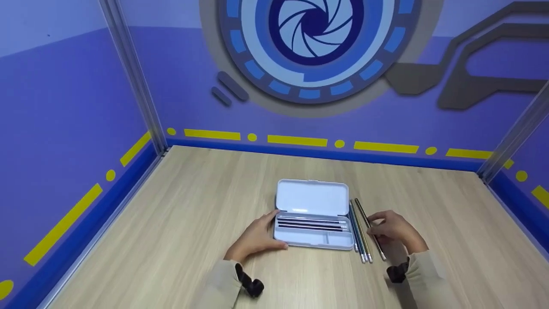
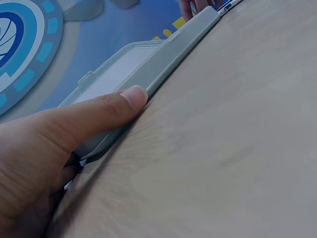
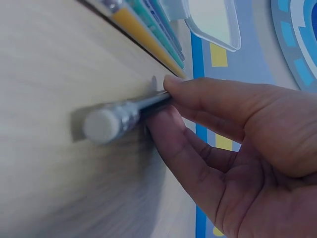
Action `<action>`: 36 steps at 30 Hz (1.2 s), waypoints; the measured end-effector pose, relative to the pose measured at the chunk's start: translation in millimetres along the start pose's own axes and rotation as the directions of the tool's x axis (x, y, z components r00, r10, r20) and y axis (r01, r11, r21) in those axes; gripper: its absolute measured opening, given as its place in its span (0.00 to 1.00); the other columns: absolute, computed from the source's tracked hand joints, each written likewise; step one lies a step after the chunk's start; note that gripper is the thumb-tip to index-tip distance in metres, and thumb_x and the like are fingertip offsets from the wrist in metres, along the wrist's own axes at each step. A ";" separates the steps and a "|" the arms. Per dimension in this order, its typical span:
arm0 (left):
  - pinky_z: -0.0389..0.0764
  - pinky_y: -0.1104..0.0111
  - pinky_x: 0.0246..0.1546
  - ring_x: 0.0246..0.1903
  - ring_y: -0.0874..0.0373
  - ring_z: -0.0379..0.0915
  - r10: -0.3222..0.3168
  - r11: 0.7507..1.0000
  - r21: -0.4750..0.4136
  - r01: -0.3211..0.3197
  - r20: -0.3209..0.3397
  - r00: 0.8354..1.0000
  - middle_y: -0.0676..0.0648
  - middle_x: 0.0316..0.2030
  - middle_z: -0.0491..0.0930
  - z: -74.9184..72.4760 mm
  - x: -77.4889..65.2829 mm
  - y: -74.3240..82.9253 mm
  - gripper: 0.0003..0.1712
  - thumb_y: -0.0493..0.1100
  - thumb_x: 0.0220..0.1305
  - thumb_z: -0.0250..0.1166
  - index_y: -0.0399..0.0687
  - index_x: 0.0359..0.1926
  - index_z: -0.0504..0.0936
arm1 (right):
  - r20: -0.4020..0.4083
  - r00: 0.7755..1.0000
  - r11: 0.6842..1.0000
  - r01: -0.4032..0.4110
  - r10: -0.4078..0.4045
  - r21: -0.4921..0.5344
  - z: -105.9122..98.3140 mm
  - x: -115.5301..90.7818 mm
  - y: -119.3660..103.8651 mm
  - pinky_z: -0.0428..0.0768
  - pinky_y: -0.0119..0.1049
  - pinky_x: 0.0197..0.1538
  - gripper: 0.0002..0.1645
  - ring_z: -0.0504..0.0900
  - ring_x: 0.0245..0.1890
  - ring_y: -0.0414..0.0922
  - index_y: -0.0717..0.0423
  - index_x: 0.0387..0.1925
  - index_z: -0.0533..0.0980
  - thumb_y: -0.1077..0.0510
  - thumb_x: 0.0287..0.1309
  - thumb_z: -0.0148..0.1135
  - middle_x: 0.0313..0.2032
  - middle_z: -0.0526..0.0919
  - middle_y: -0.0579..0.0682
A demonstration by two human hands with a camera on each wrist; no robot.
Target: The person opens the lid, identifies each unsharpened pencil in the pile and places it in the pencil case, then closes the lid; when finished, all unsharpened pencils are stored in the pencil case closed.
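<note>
A white pencil case (image 1: 300, 237) lies with its lid (image 1: 313, 197) raised. Several dark pencils (image 1: 311, 224) sit in its long rear compartment. My left hand (image 1: 255, 236) grips the case's left end, the thumb (image 2: 111, 109) along the front wall; its other fingers are mostly hidden in the left wrist view. Between thumb and fingers my right hand (image 1: 393, 227) pinches a dark pencil (image 1: 380, 249) with a white eraser (image 3: 101, 125) toward the wrist camera. Left of that hand, several pencils (image 1: 362, 231), one yellow, lie side by side along the case's right end.
The case's front part has a long compartment and a small one (image 1: 338, 238) at the right. A wooden tabletop (image 1: 193, 193) carries everything. Blue panels (image 1: 180, 77) with yellow marks enclose it at the back and sides, joined by metal posts (image 1: 139, 86).
</note>
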State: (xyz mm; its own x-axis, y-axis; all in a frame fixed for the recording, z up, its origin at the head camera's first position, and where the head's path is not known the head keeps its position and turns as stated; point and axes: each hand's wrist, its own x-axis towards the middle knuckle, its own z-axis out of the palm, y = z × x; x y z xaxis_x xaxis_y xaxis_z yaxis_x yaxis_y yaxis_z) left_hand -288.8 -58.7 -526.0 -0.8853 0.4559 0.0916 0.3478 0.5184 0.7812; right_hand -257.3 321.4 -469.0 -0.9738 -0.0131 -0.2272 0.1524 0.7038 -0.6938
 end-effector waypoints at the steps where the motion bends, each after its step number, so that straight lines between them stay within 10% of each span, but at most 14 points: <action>1: 0.59 0.49 0.70 0.70 0.43 0.55 -0.005 1.000 -0.003 0.005 0.002 1.000 0.40 0.70 0.62 -0.3 -0.1 0.2 0.62 0.58 0.38 0.80 0.49 0.72 0.59 | 0.005 1.000 1.000 0.001 -0.001 0.010 -0.5 0.2 0.4 0.83 0.37 0.29 0.28 0.79 0.25 0.42 0.72 0.55 0.73 0.63 0.52 0.67 0.28 0.80 0.53; 36: 0.60 0.49 0.69 0.69 0.42 0.57 0.003 1.000 0.008 -0.003 -0.006 1.000 0.39 0.69 0.62 0.4 0.4 3.1 0.61 0.58 0.38 0.79 0.49 0.72 0.60 | -0.071 0.988 0.976 0.147 -0.137 0.161 -8.0 2.5 -27.8 0.85 0.49 0.42 0.27 0.82 0.38 0.47 0.66 0.62 0.69 0.64 0.62 0.58 0.42 0.81 0.63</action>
State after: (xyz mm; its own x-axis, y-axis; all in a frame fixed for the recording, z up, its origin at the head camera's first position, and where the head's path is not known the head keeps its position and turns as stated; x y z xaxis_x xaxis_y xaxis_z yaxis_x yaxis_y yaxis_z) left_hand -288.0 -56.7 -523.7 -0.8861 0.4531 0.0978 0.3530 0.5230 0.7757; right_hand -265.3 307.5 -444.8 -0.9950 -0.0589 -0.0812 0.0332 0.5709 -0.8204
